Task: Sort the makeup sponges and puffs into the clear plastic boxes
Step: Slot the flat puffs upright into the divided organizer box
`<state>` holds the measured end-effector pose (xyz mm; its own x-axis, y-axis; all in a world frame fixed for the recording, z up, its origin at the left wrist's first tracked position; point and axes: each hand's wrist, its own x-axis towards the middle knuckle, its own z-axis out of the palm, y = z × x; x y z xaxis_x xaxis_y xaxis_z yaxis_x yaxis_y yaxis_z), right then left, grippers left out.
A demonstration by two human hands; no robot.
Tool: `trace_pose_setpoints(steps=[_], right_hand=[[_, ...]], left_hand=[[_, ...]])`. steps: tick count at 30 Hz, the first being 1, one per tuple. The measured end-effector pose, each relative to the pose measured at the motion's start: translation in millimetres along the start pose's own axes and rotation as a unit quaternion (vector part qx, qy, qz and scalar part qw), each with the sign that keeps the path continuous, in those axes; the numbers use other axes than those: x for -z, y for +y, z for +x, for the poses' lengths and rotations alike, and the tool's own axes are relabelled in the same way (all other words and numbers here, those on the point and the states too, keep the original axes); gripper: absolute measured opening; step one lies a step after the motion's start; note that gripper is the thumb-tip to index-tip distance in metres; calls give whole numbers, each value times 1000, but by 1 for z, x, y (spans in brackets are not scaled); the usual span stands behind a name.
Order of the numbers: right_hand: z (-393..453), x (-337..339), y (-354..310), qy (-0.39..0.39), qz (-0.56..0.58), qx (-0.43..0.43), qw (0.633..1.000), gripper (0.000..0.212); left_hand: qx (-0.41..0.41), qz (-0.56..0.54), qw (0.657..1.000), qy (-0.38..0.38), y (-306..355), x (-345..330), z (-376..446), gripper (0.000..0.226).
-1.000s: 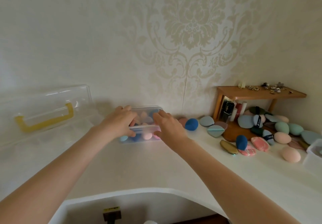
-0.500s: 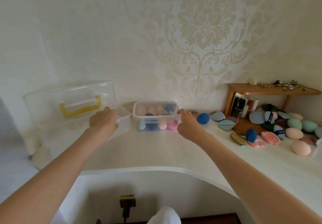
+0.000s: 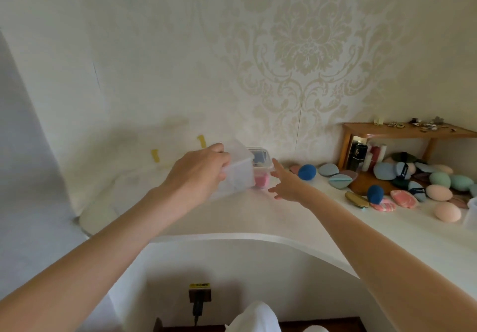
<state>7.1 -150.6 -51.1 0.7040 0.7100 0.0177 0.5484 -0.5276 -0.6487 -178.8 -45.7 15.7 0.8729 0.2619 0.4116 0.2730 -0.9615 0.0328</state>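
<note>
- Left hand (image 3: 198, 171) clamped over the empty clear box (image 3: 236, 170), centre of frame, held off the counter (image 3: 258, 218).
- Right hand (image 3: 285, 183) spread, holding nothing, beside the filled box (image 3: 262, 167).
- Probably light, stiff, slick plastic; best gripped at the rim.
- Sponges and puffs (image 3: 438, 179) heaped at right: likely soft, squashy.

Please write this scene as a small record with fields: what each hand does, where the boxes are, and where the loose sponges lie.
left hand: grips an empty clear box
right hand: open, fingers spread, holds nothing
filled box: behind the empty one, partly hidden, pink sponge inside
loose sponges: on the white counter, right side
wooden shelf: far right, small items on top
</note>
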Motion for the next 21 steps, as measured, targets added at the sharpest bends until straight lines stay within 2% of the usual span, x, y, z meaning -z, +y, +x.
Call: trace_pose_setpoints(steps=[1,3,4,5,7,8,10,13,17,21], right_hand=[[-1,7,2,-2,76,-17,997,73],[-4,32,7,-33,236,-73,968,50],[-7,46,10,-50,297,-107,948,39],[-10,59,14,-43,312,-132,940,38],[-14,82,34,23,258,-161,952,29],[-16,89,44,54,234,-159,957,30],[-22,99,61,67,240,-159,955,34],[-29,102,73,40,244,-149,958,28],[-27,92,76,-48,267,-144,952,34],[-17,77,69,-80,242,-115,960,20]], left_hand=[[-24,-20,999,-5,12,0,-1,20],[-68,-42,996,-26,35,-13,1,19],[-86,-48,995,-36,44,-23,5,22],[-102,-52,992,-46,53,-34,8,27],[-130,-59,988,-66,72,-58,18,36],[-137,-53,986,-77,83,-68,21,34],[-149,-27,985,-89,103,-81,29,21],[-162,-16,983,-89,121,-89,42,13],[-166,-71,974,-138,110,-88,57,41],[-115,-3,967,-227,79,-80,69,51]])
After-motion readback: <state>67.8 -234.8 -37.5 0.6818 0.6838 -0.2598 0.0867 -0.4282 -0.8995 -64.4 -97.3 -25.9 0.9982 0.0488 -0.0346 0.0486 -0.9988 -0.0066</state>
